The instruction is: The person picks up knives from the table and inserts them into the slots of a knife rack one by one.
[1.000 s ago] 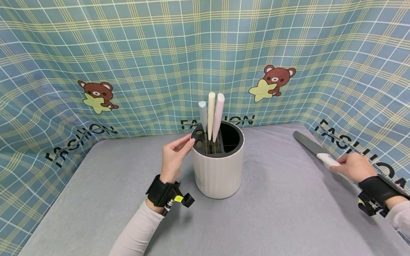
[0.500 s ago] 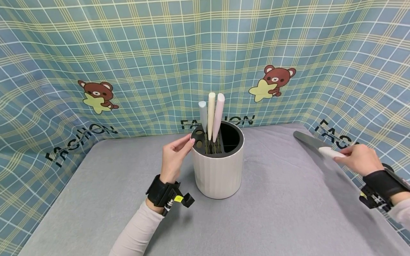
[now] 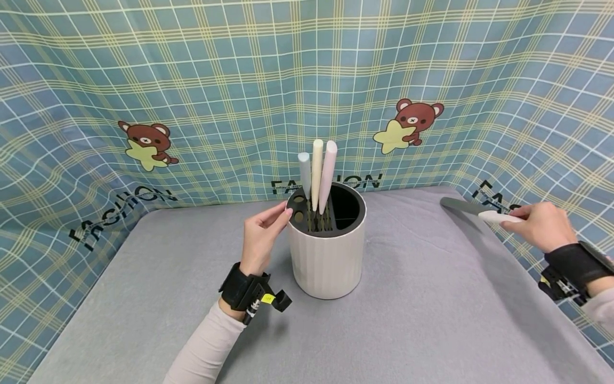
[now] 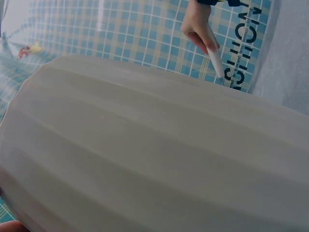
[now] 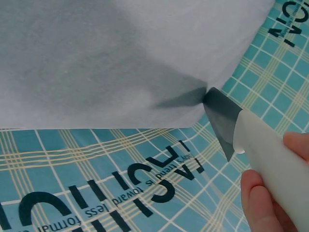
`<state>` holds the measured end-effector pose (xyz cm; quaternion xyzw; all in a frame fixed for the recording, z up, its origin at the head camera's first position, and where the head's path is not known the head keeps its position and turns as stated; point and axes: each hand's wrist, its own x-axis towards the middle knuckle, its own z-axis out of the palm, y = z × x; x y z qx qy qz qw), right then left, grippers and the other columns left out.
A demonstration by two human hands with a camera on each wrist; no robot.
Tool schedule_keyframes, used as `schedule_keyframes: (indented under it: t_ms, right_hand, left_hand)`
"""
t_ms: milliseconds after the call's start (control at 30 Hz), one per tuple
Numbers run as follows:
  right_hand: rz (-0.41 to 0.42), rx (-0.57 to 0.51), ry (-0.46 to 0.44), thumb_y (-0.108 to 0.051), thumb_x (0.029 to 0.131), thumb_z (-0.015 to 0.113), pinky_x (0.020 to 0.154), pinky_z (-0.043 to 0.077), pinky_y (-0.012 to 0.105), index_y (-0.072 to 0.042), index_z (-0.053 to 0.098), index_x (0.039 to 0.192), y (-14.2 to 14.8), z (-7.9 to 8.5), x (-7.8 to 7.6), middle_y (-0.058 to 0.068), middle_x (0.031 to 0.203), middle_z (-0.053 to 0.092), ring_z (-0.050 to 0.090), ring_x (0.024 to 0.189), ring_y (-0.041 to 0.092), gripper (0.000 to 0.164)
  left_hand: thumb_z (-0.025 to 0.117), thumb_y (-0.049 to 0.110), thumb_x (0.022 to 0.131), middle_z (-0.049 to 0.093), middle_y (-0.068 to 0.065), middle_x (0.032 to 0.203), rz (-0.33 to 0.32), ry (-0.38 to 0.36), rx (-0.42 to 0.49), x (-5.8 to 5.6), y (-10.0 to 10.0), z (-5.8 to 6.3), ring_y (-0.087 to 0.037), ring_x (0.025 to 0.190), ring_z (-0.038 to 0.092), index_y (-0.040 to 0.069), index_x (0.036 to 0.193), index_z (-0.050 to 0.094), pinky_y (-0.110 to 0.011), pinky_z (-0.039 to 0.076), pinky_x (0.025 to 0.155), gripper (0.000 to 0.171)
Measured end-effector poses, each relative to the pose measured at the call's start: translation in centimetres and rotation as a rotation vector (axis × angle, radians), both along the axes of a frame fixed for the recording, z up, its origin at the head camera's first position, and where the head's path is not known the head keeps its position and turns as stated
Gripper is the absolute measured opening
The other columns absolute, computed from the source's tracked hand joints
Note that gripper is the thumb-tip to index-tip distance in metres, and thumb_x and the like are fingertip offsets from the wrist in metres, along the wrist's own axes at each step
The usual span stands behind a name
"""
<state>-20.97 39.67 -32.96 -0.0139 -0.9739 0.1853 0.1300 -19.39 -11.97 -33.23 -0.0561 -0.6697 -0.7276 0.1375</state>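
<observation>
A ribbed white knife holder (image 3: 327,261) with a black slotted top stands upright mid-table. Blue, cream and pink knife handles (image 3: 316,176) rise from its slots; their blades are hidden inside. My left hand (image 3: 261,234) holds the holder's rim at its left side, thumb and fingers on the edge. Far to the right, my right hand (image 3: 544,226) grips the white handle of a knife (image 3: 499,217) with a grey blade (image 5: 222,118). The blade points left and away, its tip near the table's far right corner. In the left wrist view the holder's wall (image 4: 154,140) fills most of the frame.
A grey cloth covers the table (image 3: 422,309). Blue plaid curtains (image 3: 230,96) with printed bears and lettering hang behind it and along both sides. The holder's top also has round holes at left and a wide black compartment (image 3: 347,205) at right.
My right hand has moved up and away, lifting the knife's handle so the knife lies flatter across the view. The blade tip stays near the same corner. My left hand and the holder have stayed still.
</observation>
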Motion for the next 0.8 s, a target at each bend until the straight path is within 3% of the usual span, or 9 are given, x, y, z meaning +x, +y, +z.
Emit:
schedule_keyframes:
  t_ms: [333,600,800]
  right_hand:
    - [-0.028,-0.006,0.059,-0.022,0.083,0.070,0.043,0.029,0.030,0.016,0.067,0.102,-0.4,1.1,-0.8,0.013,0.062,0.064,0.043,0.051,0.020,0.043]
    - [-0.038,-0.013,0.083,-0.021,0.085,0.069,0.042,0.034,0.030,0.015,0.067,0.103,-0.9,1.8,-1.2,0.008,0.055,0.061,0.050,0.046,0.019,0.041]
    - [-0.028,-0.016,0.125,-0.020,0.083,0.071,0.048,0.031,0.031,0.015,0.068,0.100,-1.0,2.6,-1.5,0.014,0.061,0.063,0.048,0.053,0.021,0.039]
  left_hand:
    - [0.067,0.008,0.092,0.064,-0.021,0.124,-0.013,0.000,0.001,0.1,0.0,0.0,-0.006,0.097,0.068,-0.002,0.124,0.064,-0.027,0.056,0.093,0.034]
    - [0.067,0.008,0.092,0.065,-0.021,0.123,-0.007,-0.001,0.003,0.0,0.0,0.0,-0.006,0.097,0.068,-0.002,0.124,0.064,-0.027,0.056,0.094,0.035]
    - [0.067,0.009,0.092,0.064,-0.021,0.124,-0.009,-0.001,-0.003,0.1,0.0,0.1,-0.005,0.097,0.068,-0.002,0.125,0.064,-0.027,0.056,0.093,0.035]
